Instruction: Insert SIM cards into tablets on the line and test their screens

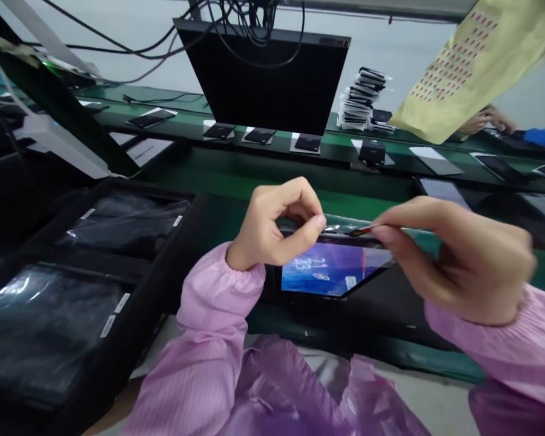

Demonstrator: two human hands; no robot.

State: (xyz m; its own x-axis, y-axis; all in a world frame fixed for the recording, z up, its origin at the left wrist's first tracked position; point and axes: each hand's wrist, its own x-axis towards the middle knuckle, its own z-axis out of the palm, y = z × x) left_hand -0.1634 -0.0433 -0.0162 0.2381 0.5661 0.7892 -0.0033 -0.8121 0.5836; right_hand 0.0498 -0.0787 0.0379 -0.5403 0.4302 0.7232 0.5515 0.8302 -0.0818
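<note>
A tablet (329, 269) with a lit blue and purple screen lies on the bench below my hands. Above its far edge, a clear, shiny plastic film (338, 229) stretches between my two hands. My left hand (284, 224) pinches the film's left end between thumb and forefinger. With thumb and forefinger also pressed together, my right hand (463, 257) grips its right end, where a small dark and reddish piece (361, 231) shows. Whether that piece belongs to the film I cannot tell. The right hand is slightly blurred and hides the tablet's right side.
A black divided tray (157, 242) with plastic-wrapped panels stands at left. Behind the bench hangs a black monitor (267, 79) with loose cables. Several devices line the green shelf (277, 158) near a stack (363, 100). A co-worker's hands (490, 121) show beyond a yellow sheet (463, 72).
</note>
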